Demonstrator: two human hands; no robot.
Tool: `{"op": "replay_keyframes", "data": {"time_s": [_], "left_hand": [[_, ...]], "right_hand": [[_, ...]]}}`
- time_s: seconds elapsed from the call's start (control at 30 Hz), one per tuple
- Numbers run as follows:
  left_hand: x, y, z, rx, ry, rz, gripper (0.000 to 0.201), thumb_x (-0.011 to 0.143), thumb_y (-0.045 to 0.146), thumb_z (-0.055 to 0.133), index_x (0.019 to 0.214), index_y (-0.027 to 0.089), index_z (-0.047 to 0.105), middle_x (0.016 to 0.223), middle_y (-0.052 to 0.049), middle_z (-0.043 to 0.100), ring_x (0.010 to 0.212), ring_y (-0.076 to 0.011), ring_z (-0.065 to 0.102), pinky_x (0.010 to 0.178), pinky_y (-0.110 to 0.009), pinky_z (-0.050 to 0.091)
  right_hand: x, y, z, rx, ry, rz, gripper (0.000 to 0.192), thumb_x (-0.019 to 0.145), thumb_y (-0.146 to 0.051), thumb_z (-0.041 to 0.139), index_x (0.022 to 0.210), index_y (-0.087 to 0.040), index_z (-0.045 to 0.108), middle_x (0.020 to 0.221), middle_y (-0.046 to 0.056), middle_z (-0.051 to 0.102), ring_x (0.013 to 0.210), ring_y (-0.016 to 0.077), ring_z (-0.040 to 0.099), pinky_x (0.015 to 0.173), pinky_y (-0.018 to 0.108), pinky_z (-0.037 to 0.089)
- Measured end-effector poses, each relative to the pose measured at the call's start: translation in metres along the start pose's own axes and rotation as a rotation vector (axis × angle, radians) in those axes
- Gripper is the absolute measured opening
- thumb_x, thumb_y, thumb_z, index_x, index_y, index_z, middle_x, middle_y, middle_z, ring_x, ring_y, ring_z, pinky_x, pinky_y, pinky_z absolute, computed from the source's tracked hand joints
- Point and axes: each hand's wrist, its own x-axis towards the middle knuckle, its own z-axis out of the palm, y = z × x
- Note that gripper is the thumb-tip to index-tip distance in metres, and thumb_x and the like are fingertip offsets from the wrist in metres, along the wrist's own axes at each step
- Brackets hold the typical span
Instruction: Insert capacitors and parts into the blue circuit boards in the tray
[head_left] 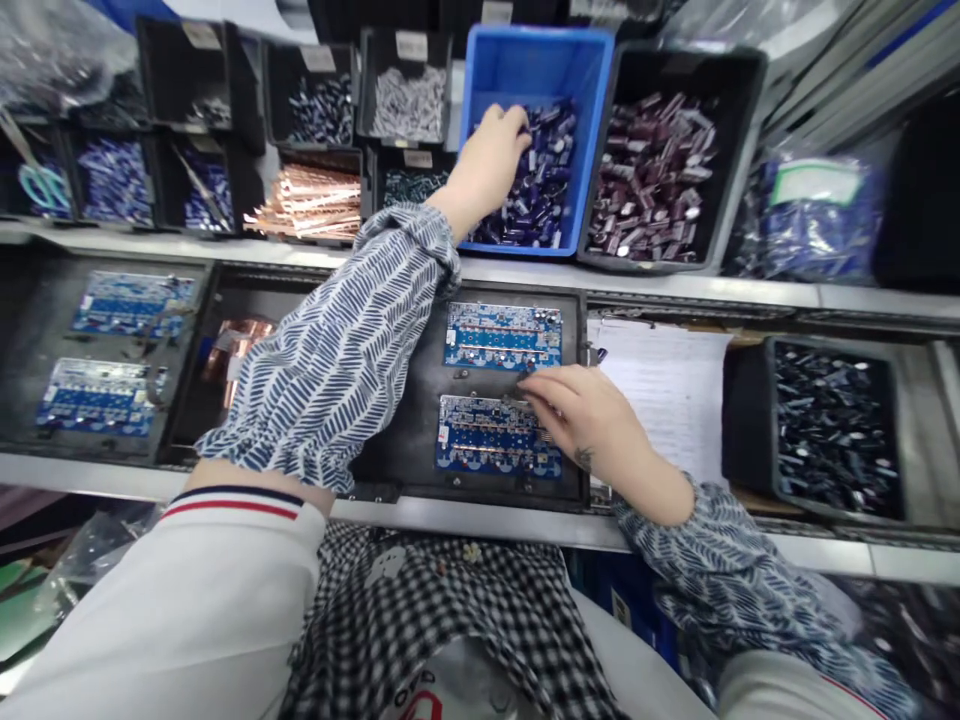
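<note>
My left hand [491, 155] reaches into the blue bin [600, 140], over dark purple cylindrical capacitors [540, 190]. Its fingers are curled downward, and whatever lies between them is hidden. Lower down, my right hand [596, 415] is at the upper right corner of the nearer blue circuit board [480, 460]. Thumb and fingers come together there in a pinch; anything in them is too small to name. Just behind lies a second blue circuit board [502, 320] with copper strips across it. Both boards rest in a black tray [405, 450].
A black bin of maroon capacitors [652, 170] adjoins the blue one. Small black bins and copper strips [315, 195] line the left shelf. Papers [667, 390] and a bin of dark parts [836, 430] lie right. Another tray with two boards [97, 400] sits left.
</note>
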Motion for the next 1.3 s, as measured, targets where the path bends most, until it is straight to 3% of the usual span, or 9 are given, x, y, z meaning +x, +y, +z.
{"op": "replay_keyframes", "data": {"time_s": [0.13, 0.27, 0.4, 0.5, 0.57, 0.77, 1.0, 1.13, 1.3], "left_hand": [[-0.024, 0.01, -0.013, -0.133, -0.043, -0.005, 0.042, 0.117, 0.042, 0.026, 0.141, 0.023, 0.056, 0.133, 0.002, 0.062, 0.11, -0.0144, 0.048, 0.093, -0.032, 0.045], [-0.109, 0.032, -0.016, -0.599, -0.327, -0.139, 0.035, 0.118, 0.029, 0.031, 0.144, 0.022, 0.053, 0.121, -0.004, 0.065, 0.088, -0.0118, 0.058, 0.069, -0.027, 0.045], [-0.201, 0.051, -0.007, -1.134, -0.671, -0.402, 0.017, 0.111, 0.028, 0.052, 0.113, 0.019, 0.066, 0.087, 0.0, 0.058, 0.064, -0.0078, 0.051, 0.055, -0.02, 0.037], [-0.236, 0.06, 0.005, -1.413, -0.782, -0.582, 0.013, 0.106, 0.022, 0.06, 0.097, 0.016, 0.066, 0.082, 0.001, 0.055, 0.062, -0.0058, 0.051, 0.051, -0.015, 0.035], [-0.242, 0.064, 0.01, -1.547, -0.802, -0.666, 0.017, 0.105, 0.018, 0.06, 0.089, 0.014, 0.064, 0.084, 0.0, 0.055, 0.063, -0.0053, 0.052, 0.049, -0.013, 0.033], [-0.244, 0.071, 0.014, -1.648, -0.83, -0.771, 0.021, 0.109, 0.02, 0.055, 0.091, 0.013, 0.063, 0.083, -0.001, 0.055, 0.063, -0.0052, 0.053, 0.046, -0.011, 0.034], [-0.241, 0.067, 0.014, -1.577, -0.769, -1.012, 0.029, 0.107, 0.01, 0.046, 0.08, 0.011, 0.057, 0.078, -0.003, 0.056, 0.065, -0.0078, 0.057, 0.051, -0.013, 0.042], [-0.237, 0.068, 0.013, -1.601, -0.723, -1.011, 0.029, 0.101, -0.003, 0.042, 0.08, 0.011, 0.056, 0.077, -0.002, 0.057, 0.066, -0.0078, 0.058, 0.06, -0.015, 0.049], [-0.242, 0.073, 0.02, -1.668, -0.803, -0.896, 0.025, 0.104, 0.002, 0.054, 0.081, 0.011, 0.059, 0.076, 0.001, 0.057, 0.064, -0.0052, 0.058, 0.063, -0.015, 0.054]], "right_hand": [[0.002, 0.01, 0.001, 0.027, 0.215, 0.13, 0.025, 0.101, -0.02, 0.056, 0.122, -0.024, 0.07, 0.111, 0.01, 0.077, 0.098, 0.0256, 0.072, 0.086, 0.043, 0.059], [0.011, 0.007, -0.017, 0.098, 0.355, 0.188, 0.037, 0.099, -0.026, 0.062, 0.136, -0.024, 0.059, 0.117, 0.011, 0.072, 0.091, 0.023, 0.07, 0.074, 0.037, 0.06], [0.022, -0.005, -0.026, 0.122, 0.299, 0.169, 0.035, 0.099, -0.039, 0.065, 0.128, -0.02, 0.059, 0.099, 0.007, 0.068, 0.075, 0.0195, 0.064, 0.063, 0.032, 0.054], [0.025, -0.01, -0.025, 0.082, 0.192, 0.066, 0.015, 0.105, -0.032, 0.055, 0.102, -0.023, 0.066, 0.083, 0.003, 0.066, 0.071, 0.0184, 0.063, 0.064, 0.031, 0.053], [0.022, -0.011, -0.025, 0.078, 0.148, 0.017, 0.021, 0.106, -0.03, 0.052, 0.094, -0.024, 0.067, 0.083, 0.004, 0.068, 0.075, 0.0189, 0.066, 0.068, 0.031, 0.053], [-0.002, -0.006, -0.036, 0.1, 0.068, 0.121, 0.014, 0.102, -0.029, 0.059, 0.106, -0.026, 0.073, 0.096, 0.005, 0.074, 0.082, 0.0218, 0.071, 0.071, 0.034, 0.057], [0.012, 0.043, -0.014, 0.012, 0.118, 0.21, 0.013, 0.097, -0.026, 0.065, 0.102, -0.026, 0.077, 0.102, 0.006, 0.078, 0.095, 0.0264, 0.074, 0.084, 0.042, 0.061], [0.022, 0.062, 0.008, -0.044, -0.009, 0.243, 0.02, 0.097, -0.024, 0.058, 0.1, -0.027, 0.078, 0.11, 0.009, 0.078, 0.1, 0.0293, 0.074, 0.092, 0.049, 0.06], [0.022, 0.068, 0.01, -0.055, -0.044, 0.219, 0.02, 0.097, -0.023, 0.058, 0.1, -0.025, 0.078, 0.11, 0.01, 0.078, 0.1, 0.0301, 0.074, 0.093, 0.048, 0.061]]}}
